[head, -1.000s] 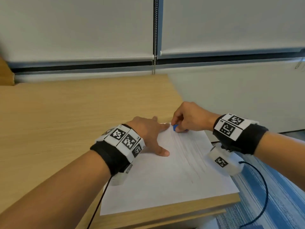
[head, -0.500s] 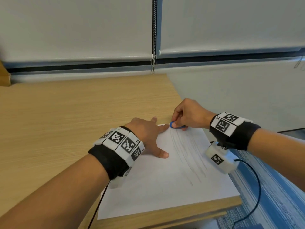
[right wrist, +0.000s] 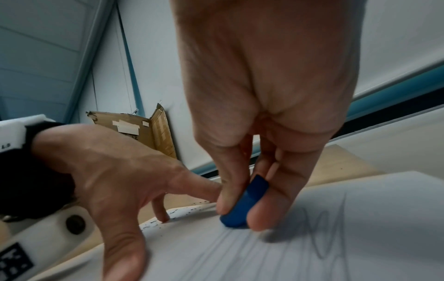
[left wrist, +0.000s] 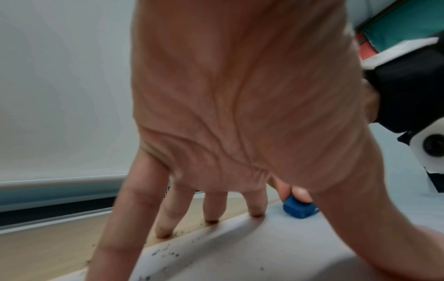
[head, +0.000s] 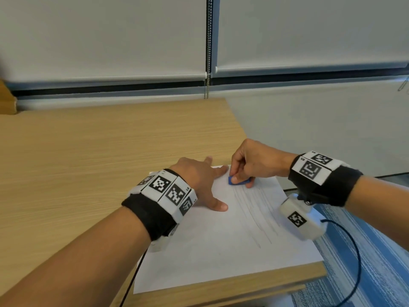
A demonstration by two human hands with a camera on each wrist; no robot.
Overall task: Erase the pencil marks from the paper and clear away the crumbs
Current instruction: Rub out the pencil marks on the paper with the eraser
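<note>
A white sheet of paper (head: 210,244) lies at the near right corner of the wooden desk (head: 88,162). Long grey pencil marks (head: 252,213) run down its right half, also seen as pencil marks (right wrist: 319,235) in the right wrist view. My right hand (head: 254,165) pinches a small blue eraser (head: 238,181) between thumb and fingers and presses it on the paper near the far edge; the eraser (right wrist: 245,205) touches the top of the marks. My left hand (head: 199,180) lies spread flat on the paper's far left part, fingertips (left wrist: 256,213) at its edge. Dark crumbs (left wrist: 165,252) dot that edge.
The desk's right edge (head: 318,275) runs just beside the paper, with blue striped carpet (head: 365,262) below. A black cable (head: 356,258) hangs from the right wrist camera. A wall and window blinds (head: 110,41) stand behind the desk. A cardboard box (right wrist: 149,129) shows at the left.
My right hand has drawn the eraser slightly nearer down the paper from its far edge. The left hand holds the same spread position.
</note>
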